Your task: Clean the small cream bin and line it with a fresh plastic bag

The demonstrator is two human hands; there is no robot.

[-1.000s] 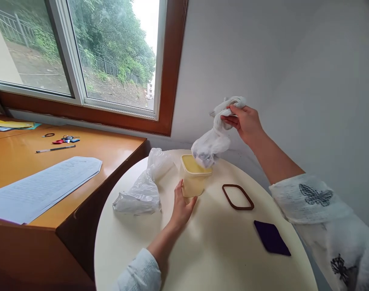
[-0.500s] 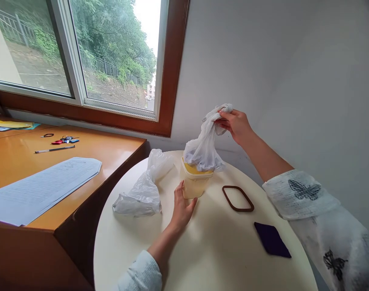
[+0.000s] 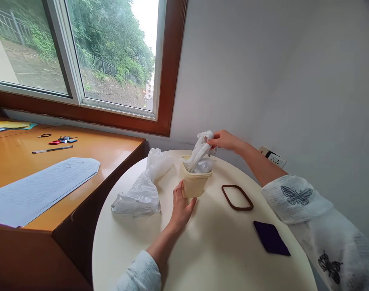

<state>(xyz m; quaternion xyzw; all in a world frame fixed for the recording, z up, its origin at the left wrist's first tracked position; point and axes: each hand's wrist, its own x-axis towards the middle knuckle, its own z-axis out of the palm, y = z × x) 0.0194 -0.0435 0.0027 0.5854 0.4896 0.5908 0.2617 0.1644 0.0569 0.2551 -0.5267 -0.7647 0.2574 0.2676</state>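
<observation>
The right hand (image 3: 225, 140) pinches the top of a white bag (image 3: 199, 155); the bag's bottom sits in the cream tub (image 3: 197, 186), near the round table's (image 3: 221, 250) far edge; the left hand (image 3: 181, 209) is spread, touching the tub. A brown ring (image 3: 243, 209) lies toward the table's right edge.

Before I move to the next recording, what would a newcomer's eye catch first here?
Likely the white plastic bag, pinched in the right hand, its lower part in the mouth of the cream container, which the left hand steadies from the near side. Next, the dark purple flat piece stands out against the pale round table at right, and the bright window at upper left.
</observation>
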